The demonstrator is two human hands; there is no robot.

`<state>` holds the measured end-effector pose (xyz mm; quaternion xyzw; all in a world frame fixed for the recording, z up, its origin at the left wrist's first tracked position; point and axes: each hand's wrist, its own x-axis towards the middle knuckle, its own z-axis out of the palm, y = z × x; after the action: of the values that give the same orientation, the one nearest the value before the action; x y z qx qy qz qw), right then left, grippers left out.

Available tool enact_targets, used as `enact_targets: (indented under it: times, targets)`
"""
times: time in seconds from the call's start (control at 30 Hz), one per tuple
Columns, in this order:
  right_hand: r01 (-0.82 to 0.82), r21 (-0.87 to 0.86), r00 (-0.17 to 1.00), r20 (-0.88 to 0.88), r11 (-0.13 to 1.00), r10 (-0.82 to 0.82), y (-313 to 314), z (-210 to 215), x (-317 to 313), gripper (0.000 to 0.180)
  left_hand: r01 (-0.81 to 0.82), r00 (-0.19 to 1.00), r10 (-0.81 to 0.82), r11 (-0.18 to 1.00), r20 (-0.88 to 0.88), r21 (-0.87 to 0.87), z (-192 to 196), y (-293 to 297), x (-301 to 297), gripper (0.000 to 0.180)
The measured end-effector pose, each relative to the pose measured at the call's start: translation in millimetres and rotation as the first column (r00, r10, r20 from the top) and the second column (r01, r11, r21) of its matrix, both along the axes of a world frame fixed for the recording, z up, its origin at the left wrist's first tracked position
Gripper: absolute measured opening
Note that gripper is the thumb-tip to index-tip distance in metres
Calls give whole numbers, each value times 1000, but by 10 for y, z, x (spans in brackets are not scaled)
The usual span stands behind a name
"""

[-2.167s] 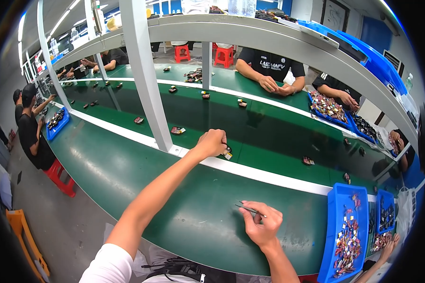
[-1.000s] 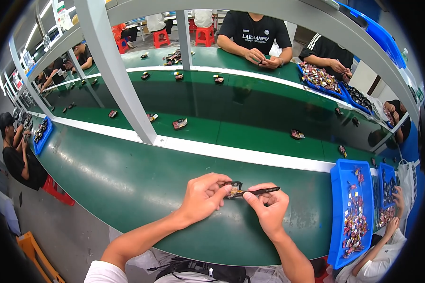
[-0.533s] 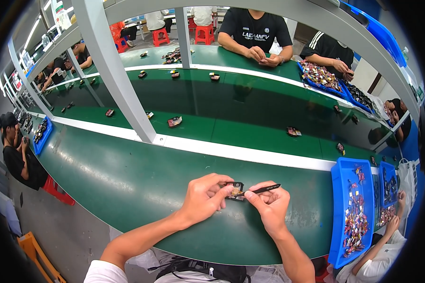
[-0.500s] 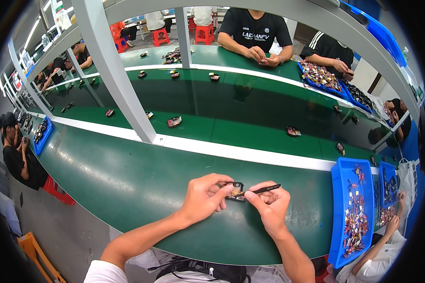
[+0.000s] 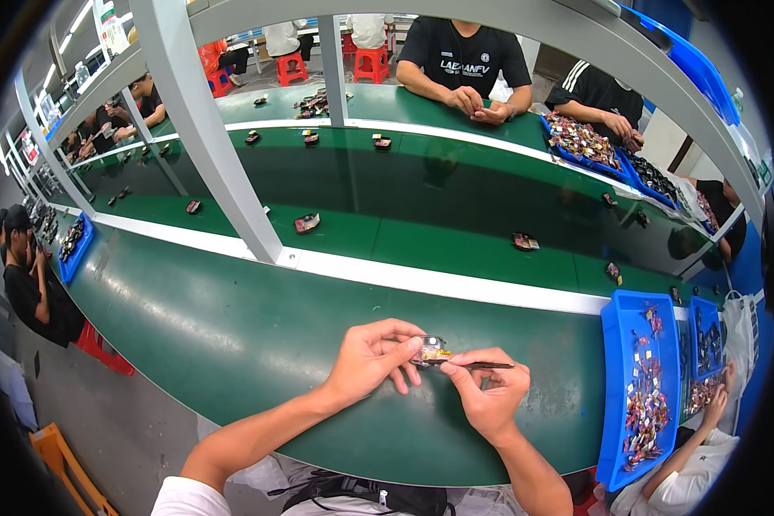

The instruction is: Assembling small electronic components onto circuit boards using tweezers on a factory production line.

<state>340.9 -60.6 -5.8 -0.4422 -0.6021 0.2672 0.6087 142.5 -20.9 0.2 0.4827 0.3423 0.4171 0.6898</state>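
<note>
My left hand [image 5: 375, 359] is closed, thumb and fingers pinching a small black-cased electronic part [image 5: 433, 344] by its left side just above the green table [image 5: 232, 344]. The part shows a silvery inside and a bit of yellow along its lower right. Black tweezers [image 5: 494, 365] lie nearly level in my right hand [image 5: 493, 397], gripped between thumb and fingers. Their tip meets the lower edge of the part; exactly what it touches is too small to tell.
A blue tray [image 5: 612, 387] of small colourful parts stands at my right, beside a smaller blue tray [image 5: 705, 331]. Beyond a white rail [image 5: 439, 285], a green conveyor belt [image 5: 421, 236] carries several small dark parts. A grey post [image 5: 202, 129] rises ahead left. Co-workers sit around.
The tweezers have swung from slanting up to nearly level, with my right hand slightly lower. The part is tilted differently, showing yellow at its side. Pieces on the belt have shifted left.
</note>
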Motion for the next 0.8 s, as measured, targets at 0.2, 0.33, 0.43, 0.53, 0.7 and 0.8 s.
enact_targets:
  times: [0.2, 0.33, 0.43, 0.53, 0.7, 0.8]
  targets:
    - [11, 18, 1000, -6, 1000, -11, -1, 21, -16, 10, -67, 997, 66, 997, 31, 41, 15, -49, 26, 27]
    - [3, 39, 1000, 9, 999, -4, -2, 14, -11, 11, -82, 996, 81, 995, 27, 55, 42, -58, 18, 25]
    - [-10, 62, 1000, 23, 998, 9, -14, 44, -13, 11, -71, 997, 70, 996, 15, 51, 49, -62, -3, 26]
    - [-34, 12, 998, 47, 999, 34, -39, 62, 3, 13, -74, 997, 75, 995, -2, 68, 59, -73, -10, 26]
    - [-58, 26, 997, 61, 998, 57, -2, 16, 35, 13, -17, 996, 26, 994, -81, 104, 46, -53, -41, 23]
    - [-60, 11, 995, 79, 998, 59, 9, 32, 32, 13, -15, 996, 23, 996, -85, 93, 67, -34, -43, 22]
